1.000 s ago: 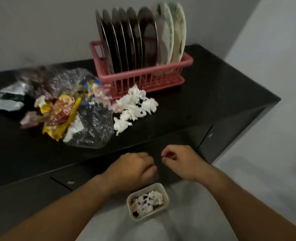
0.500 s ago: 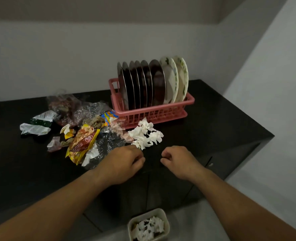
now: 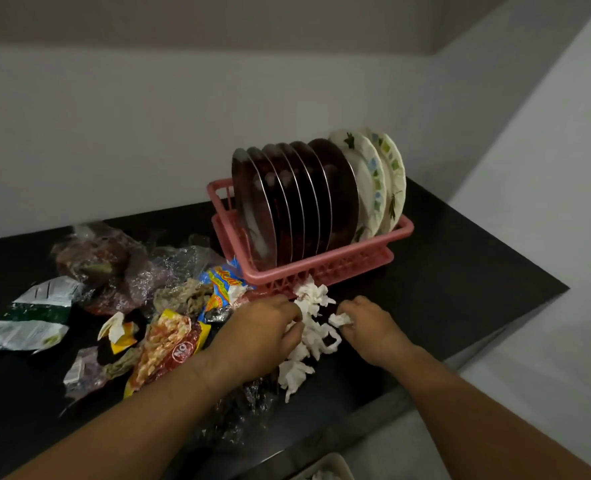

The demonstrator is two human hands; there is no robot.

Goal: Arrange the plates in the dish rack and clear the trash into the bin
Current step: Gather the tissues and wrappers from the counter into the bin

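A pink dish rack stands on the black counter, holding several steel plates and two white patterned plates upright. In front of it lies a heap of crumpled white tissues. My left hand curls its fingers into the left side of the heap. My right hand pinches one tissue wad at the heap's right side. A small white bin with tissues inside peeks in at the bottom edge, on the floor.
Snack wrappers, clear plastic bags and a white-green packet are strewn over the counter's left half. The counter's front edge runs diagonally just below my wrists. A wall rises behind the rack.
Both hands have moved up from over the bin to the tissue heap and taken hold of tissues. The view has lifted, so the bin has dropped to the bottom edge.
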